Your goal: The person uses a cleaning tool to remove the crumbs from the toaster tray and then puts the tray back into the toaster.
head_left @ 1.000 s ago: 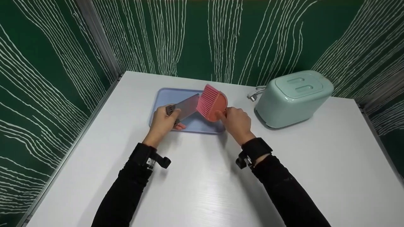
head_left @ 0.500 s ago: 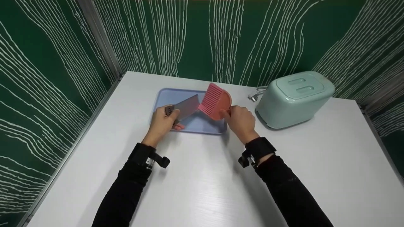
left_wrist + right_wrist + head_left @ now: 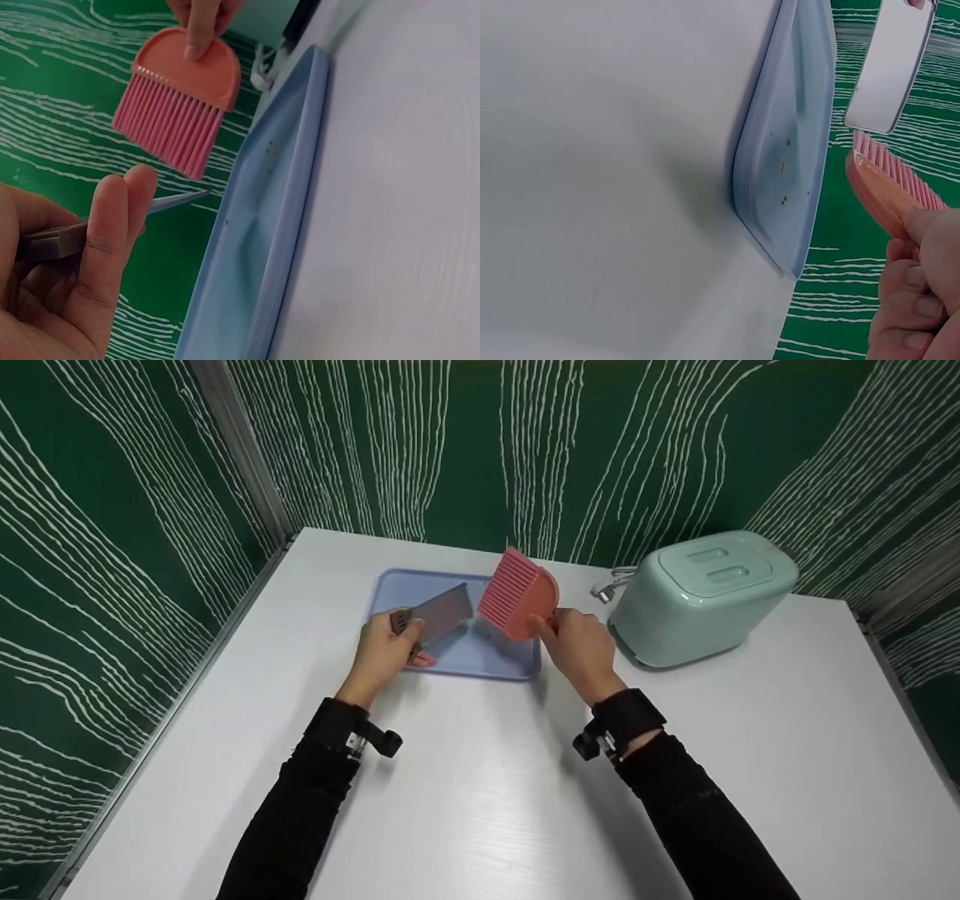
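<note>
Currently, in the head view, the left hand (image 3: 381,649), left of centre, pinches a metal scraper (image 3: 446,615); the right hand (image 3: 581,649), right of centre, grips an orange brush (image 3: 534,604). A narrow gap separates scraper and brush, both held above the blue tray (image 3: 472,660) near the centre. A mint toaster (image 3: 705,607) stands at upper right. In the left wrist view, the brush occupies upper centre, its pink bristles (image 3: 166,124) downward; two left fingers (image 3: 107,232) extend at lower left. In the right wrist view, the scraper occupies upper right, the brush below it; crumbs (image 3: 783,168) lie in the tray.
</note>
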`<state>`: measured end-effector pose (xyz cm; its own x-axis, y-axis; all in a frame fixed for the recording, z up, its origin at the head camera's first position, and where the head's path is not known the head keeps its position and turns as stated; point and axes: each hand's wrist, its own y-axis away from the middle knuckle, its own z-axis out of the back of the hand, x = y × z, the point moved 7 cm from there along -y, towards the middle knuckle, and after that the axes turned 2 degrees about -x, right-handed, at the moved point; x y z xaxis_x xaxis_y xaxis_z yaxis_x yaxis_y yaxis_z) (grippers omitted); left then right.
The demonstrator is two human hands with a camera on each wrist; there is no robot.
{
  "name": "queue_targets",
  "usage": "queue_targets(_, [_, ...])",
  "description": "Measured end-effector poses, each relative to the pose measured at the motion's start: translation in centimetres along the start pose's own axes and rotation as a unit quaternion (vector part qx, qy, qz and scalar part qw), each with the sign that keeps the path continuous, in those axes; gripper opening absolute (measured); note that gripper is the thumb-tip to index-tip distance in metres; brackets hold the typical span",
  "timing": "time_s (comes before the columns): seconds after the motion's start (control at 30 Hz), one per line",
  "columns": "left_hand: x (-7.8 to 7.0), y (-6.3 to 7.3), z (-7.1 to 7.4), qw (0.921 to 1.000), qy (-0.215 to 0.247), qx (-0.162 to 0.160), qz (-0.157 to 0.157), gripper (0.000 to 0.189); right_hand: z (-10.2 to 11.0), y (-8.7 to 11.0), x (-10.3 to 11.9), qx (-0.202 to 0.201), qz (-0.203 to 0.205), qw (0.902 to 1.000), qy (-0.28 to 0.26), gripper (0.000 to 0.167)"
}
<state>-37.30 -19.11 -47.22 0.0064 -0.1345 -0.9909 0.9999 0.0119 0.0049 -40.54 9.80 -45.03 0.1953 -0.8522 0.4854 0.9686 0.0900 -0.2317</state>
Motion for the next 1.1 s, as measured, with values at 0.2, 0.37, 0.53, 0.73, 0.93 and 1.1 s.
queue_targets(0.2, [0.0,-0.1,-0.1,0.9997,-0.022,-0.004,-0.01,0.026,0.0,1.1,1.4,-0.016,0.038,0.9989,-0.021,0.048])
queue_targets(0.37, [0.0,0.1,0.0,0.9979,-0.058,-0.015,-0.025,0.02,-0.8,2.4,3.2,-0.008,0.081,0.9959,-0.04,0.049])
queue_targets(0.53, [0.0,0.1,-0.2,0.9977,-0.064,-0.012,-0.02,0.021,-1.3,3.2,4.7,-0.008,0.119,0.9922,-0.038,0.047])
queue_targets(0.73, [-0.2,-0.1,-0.6,0.9982,-0.055,-0.009,-0.022,0.021,-1.8,3.3,5.0,0.0,0.12,0.9924,-0.029,0.046])
queue_targets(0.93, [-0.7,0.2,-1.0,0.9978,-0.055,-0.003,-0.037,0.021,-2.1,3.0,4.4,0.006,0.107,0.9941,-0.019,0.044])
queue_targets(1.1, [-1.0,0.4,-1.0,0.9971,-0.062,-0.004,-0.044,0.02,-2.2,2.8,3.8,-0.007,0.106,0.9943,0.009,0.046])
